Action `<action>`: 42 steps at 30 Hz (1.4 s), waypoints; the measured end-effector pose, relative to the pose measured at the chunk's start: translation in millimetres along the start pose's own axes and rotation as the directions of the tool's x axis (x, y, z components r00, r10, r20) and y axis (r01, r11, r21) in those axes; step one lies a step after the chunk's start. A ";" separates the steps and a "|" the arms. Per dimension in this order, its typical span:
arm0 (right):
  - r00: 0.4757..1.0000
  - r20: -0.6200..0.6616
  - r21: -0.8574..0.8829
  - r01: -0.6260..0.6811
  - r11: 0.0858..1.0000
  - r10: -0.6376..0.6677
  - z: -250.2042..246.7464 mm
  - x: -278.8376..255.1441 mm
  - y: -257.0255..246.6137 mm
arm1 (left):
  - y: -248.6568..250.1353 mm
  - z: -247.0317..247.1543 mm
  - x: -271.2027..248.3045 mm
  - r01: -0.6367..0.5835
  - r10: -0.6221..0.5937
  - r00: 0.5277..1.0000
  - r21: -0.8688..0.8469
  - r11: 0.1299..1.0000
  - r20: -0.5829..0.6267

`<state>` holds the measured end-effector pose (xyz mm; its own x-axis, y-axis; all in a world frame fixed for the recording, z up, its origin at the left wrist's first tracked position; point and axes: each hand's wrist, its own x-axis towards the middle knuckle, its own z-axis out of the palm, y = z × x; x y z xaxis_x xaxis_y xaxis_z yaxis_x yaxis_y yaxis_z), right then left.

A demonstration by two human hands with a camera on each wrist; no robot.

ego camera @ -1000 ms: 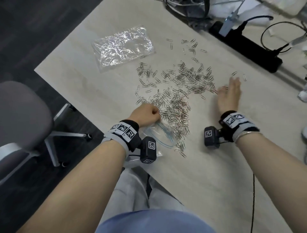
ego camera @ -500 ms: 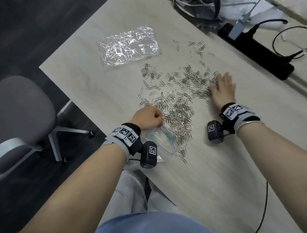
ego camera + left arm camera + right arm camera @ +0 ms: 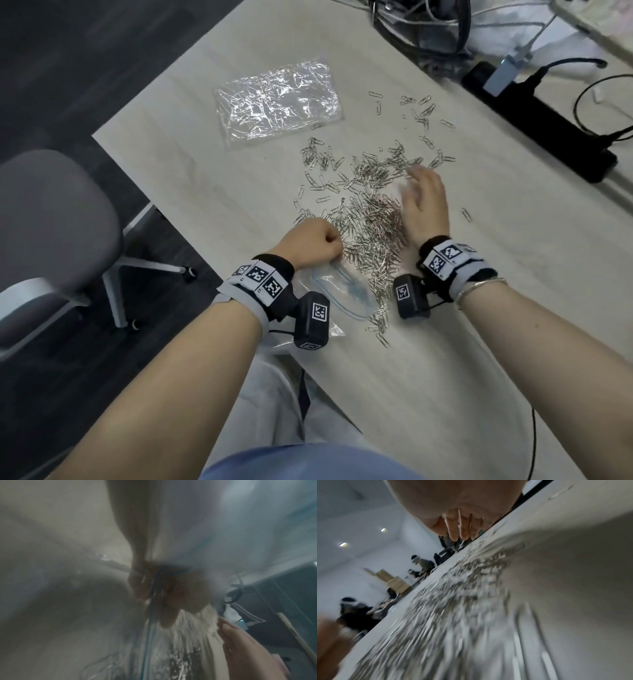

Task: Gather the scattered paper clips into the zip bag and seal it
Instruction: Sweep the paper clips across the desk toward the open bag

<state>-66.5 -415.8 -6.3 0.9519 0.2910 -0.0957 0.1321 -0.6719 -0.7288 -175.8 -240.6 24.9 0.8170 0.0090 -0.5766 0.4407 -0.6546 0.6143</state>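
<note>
Left hand [image 3: 313,245] fist pinches clear blue-zip plastic bag [image 3: 342,291] mouth; right hand [image 3: 426,205] flat, fingers straight, on silver wire paper clips [image 3: 371,219].

R hand [image 3: 424,202] nearer L, paper clips [image 3: 373,222] heaped closer to bag.

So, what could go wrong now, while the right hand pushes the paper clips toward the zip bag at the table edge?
1. The zip bag hangs partly over the table edge; swept paper clips may miss its mouth and fall.
2. The left hand pinches only one spot of the bag mouth, so it may collapse.
3. The right hand has passed stray clips beyond and beside it; they may be forgotten.
</note>
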 end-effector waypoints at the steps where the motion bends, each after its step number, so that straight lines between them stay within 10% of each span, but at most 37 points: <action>1: 0.998 -0.056 -0.029 -0.029 0.999 0.027 -7.5 10.9 5.9 | 0.7 -2.4 1.3 -0.002 0.002 1.000 -0.011 1.000 -0.005; 7: 0.939 -0.028 -0.279 -0.336 0.900 0.342 -28.9 33.7 42.6 | -10.3 -15.6 4.2 0.045 -0.046 0.996 -0.027 0.999 -0.076; 16: 0.940 0.341 -0.236 0.088 0.968 -0.002 18.7 -4.5 -4.9 | -17.7 -27.3 8.1 0.120 -0.133 0.984 -0.113 0.986 -0.116; 22: 0.986 0.127 -0.198 -0.083 0.977 0.110 -12.6 80.7 3.9 | -14.5 -36.6 17.0 0.139 -0.149 0.984 -0.101 0.985 -0.096; 30: 0.970 0.170 -0.372 -0.100 0.923 0.174 -12.8 169.7 2.7 | -22.2 -41.4 30.2 0.181 -0.188 0.980 -0.104 0.978 -0.069; 42: 0.801 0.591 -0.315 0.336 0.888 -0.094 24.2 82.1 -21.8 | -18.1 -39.2 34.9 0.172 -0.179 0.980 -0.079 0.982 -0.082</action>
<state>2.1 -360.8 -14.6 0.5867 0.6989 -0.4091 0.5243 -0.7128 -0.4659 -140.7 -198.8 14.7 0.7529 0.1878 -0.6308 0.6028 -0.5816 0.5463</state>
